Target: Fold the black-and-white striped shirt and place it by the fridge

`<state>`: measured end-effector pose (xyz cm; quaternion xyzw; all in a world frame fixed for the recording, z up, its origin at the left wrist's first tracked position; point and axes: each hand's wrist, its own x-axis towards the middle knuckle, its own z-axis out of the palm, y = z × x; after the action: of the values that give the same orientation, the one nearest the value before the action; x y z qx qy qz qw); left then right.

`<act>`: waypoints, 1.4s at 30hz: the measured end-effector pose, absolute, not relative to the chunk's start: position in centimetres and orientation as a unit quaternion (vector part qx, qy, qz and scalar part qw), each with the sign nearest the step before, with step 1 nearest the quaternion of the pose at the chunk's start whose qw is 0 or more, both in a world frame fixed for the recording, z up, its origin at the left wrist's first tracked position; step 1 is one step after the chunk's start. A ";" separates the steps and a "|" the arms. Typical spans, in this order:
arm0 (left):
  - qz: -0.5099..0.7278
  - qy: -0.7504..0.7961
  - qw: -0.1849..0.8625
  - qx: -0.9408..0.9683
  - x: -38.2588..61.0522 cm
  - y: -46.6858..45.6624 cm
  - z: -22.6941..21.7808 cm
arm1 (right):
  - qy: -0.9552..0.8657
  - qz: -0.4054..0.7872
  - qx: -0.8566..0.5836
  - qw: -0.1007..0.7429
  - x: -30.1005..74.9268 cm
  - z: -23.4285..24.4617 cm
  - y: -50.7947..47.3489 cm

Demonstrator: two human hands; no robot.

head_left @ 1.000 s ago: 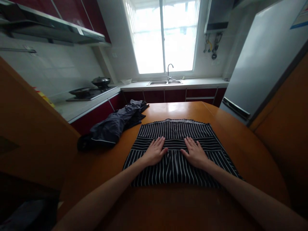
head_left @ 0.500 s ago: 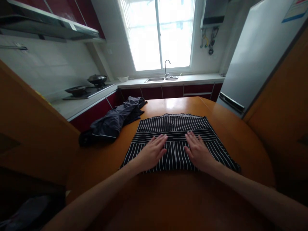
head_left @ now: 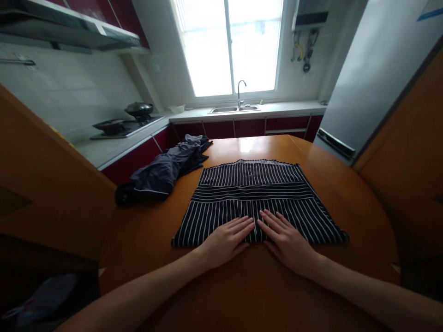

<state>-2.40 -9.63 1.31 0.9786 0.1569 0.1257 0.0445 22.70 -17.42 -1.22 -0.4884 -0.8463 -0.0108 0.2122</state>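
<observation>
A black garment with white stripes (head_left: 256, 191), its exact kind unclear, lies folded and spread flat on the wooden table (head_left: 252, 290). Across its middle runs a band where the stripes go sideways. My left hand (head_left: 228, 240) rests palm down at the garment's near edge, fingers stretched out over the fabric. Close beside it, my right hand (head_left: 285, 240) lies flat on the same edge with its fingers extended. The fingertips of the two hands almost meet. Neither hand grips anything.
A heap of dark grey clothing (head_left: 162, 170) sits on the table's left side. Beyond stand a counter with a sink (head_left: 224, 110) and a stove with pans (head_left: 138, 110). A fridge (head_left: 363, 78) is at the right.
Both hands have slid toward me, from the garment's middle to its near edge, and have come closer together. The camera view has shifted slightly.
</observation>
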 end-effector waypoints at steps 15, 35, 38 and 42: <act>0.191 0.093 -0.063 0.975 -4.1 -9.1 1.3 | -0.853 -0.017 -0.458 0.250 24.4 -0.4 -17.8; 0.201 0.236 0.085 0.947 -4.6 -7.8 6.7 | -0.841 0.019 -0.519 0.148 30.1 2.5 -19.0; 0.208 0.268 0.065 0.938 0.4 -7.4 4.7 | -0.823 0.022 -0.532 0.196 25.7 4.0 -15.3; 0.111 0.286 0.057 0.950 3.6 -7.4 1.0 | -0.801 0.030 -0.567 0.189 20.8 3.2 -10.7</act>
<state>3.55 -7.38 0.98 0.9502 0.2855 0.1108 0.0567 20.80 -10.72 3.15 -0.5666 -0.8014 0.0299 0.1894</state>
